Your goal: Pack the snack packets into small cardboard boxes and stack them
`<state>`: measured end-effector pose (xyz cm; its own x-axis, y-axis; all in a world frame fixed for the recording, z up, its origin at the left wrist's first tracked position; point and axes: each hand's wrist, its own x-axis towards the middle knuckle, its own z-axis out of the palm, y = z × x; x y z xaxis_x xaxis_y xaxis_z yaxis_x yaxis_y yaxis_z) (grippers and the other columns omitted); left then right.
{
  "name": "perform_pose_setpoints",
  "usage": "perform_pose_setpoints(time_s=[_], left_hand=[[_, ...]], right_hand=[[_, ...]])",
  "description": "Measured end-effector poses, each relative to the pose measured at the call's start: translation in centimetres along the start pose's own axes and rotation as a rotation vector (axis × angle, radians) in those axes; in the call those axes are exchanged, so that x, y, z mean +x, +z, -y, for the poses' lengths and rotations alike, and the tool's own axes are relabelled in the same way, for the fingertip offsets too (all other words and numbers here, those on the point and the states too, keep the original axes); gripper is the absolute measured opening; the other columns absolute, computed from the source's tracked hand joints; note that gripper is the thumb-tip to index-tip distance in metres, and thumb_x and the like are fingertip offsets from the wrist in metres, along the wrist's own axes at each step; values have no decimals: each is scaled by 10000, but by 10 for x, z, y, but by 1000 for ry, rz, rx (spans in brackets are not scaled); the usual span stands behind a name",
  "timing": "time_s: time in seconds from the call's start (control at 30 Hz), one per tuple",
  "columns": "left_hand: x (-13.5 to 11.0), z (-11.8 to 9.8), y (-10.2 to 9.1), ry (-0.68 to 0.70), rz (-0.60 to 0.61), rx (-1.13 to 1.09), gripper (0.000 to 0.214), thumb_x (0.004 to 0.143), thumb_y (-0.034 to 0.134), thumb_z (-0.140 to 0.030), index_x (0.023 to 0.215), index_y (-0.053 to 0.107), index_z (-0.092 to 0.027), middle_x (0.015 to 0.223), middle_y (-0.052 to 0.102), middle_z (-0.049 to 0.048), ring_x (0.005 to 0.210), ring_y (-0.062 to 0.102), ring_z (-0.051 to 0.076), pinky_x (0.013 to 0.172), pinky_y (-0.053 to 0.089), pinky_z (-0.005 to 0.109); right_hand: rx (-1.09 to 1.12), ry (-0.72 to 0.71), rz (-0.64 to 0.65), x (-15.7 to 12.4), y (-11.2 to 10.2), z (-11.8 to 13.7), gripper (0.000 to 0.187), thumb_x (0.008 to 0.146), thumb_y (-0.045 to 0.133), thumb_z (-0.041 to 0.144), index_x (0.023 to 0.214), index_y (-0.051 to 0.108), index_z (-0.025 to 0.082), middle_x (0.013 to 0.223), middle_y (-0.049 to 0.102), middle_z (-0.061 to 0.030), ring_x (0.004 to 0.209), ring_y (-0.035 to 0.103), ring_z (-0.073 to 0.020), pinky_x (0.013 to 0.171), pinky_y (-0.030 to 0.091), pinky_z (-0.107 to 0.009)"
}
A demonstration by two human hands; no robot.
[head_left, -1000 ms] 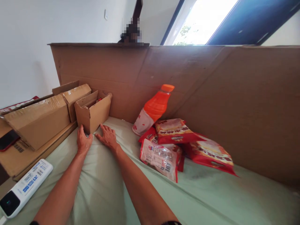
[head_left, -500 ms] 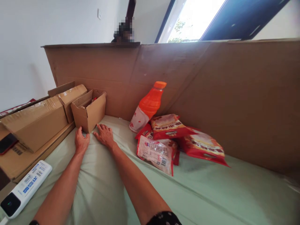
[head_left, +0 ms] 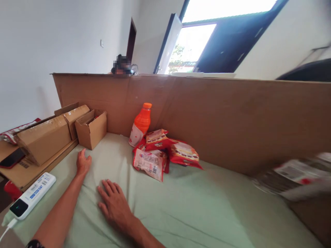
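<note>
My left hand (head_left: 83, 162) is open on the green sheet (head_left: 181, 213), fingers toward the small cardboard box (head_left: 97, 133), just short of its near corner. That box has its top open, and a bit of red shows inside. Farther back from the box, my right hand (head_left: 115, 201) lies over the sheet with its fingers spread, holding nothing. Ahead of it, an orange-capped bottle (head_left: 142, 120) leans by the cardboard wall. Beside the bottle lie several red snack bags, among them a pale one with a barcode (head_left: 148, 162) and one at the right end (head_left: 184, 153).
Taped cardboard boxes (head_left: 46, 136) stand at the left, with a dark phone (head_left: 11, 158) near them. A white device (head_left: 33, 194) with a cable lies front left. A tall cardboard wall (head_left: 219, 120) runs behind. Blurred packages (head_left: 305, 175) are at the right. A person's head shows beyond the wall.
My right hand has drawn back from the small box toward me. My left hand stays near the box's corner. The view has shifted right, bringing the packages at the right into sight.
</note>
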<state>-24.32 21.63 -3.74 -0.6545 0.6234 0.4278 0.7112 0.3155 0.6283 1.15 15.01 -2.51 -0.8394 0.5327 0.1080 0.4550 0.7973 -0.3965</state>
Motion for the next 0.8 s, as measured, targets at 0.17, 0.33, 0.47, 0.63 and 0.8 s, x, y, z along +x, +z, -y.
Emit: perform_pose_setpoints(time_s=[0.17,0.33,0.47,0.63,0.8], left_hand=[[-54,-25,-24,195,157,121,315,878,613,-235,1173,652,-130,1188,681,137,1158,622,294,1041,482,484],[-114,-64,-21,477,324,138,359,846,486,-298,1081,712,-149,1255,670,190,1185,601,370,1054,443,547],[-159,-99,-7,670,394,130,376,876,472,-305,1124,717,-166,1287,672,171,1210,596,333,1056,449,506],[-194,-126,8,909,379,183,390,921,469,-292,1195,708,-151,1298,669,181,1217,589,332,1038,461,515],[-195,-125,19,943,396,79,376,904,520,-318,1198,712,-183,1299,673,153,1184,605,323,1007,486,502]], right_hand=[[83,-85,-7,-66,-11,12,551,997,532,465,1489,467,226,1591,410,-116,1480,325,-286,1215,229,-474],[-60,-172,-119,-88,-25,3,465,935,649,430,1329,598,190,1462,557,-97,1344,479,-238,1118,365,-373],[-95,-155,-184,-107,-39,-26,261,882,717,335,1119,713,224,1187,741,19,1135,638,-147,995,447,-244],[-186,156,-427,-180,-84,-87,140,868,678,204,997,733,207,1068,775,-25,1046,690,-176,946,494,-290],[-397,588,-696,-283,-178,-158,323,895,547,174,1192,664,124,1386,582,-251,1301,509,-399,1026,384,-613]])
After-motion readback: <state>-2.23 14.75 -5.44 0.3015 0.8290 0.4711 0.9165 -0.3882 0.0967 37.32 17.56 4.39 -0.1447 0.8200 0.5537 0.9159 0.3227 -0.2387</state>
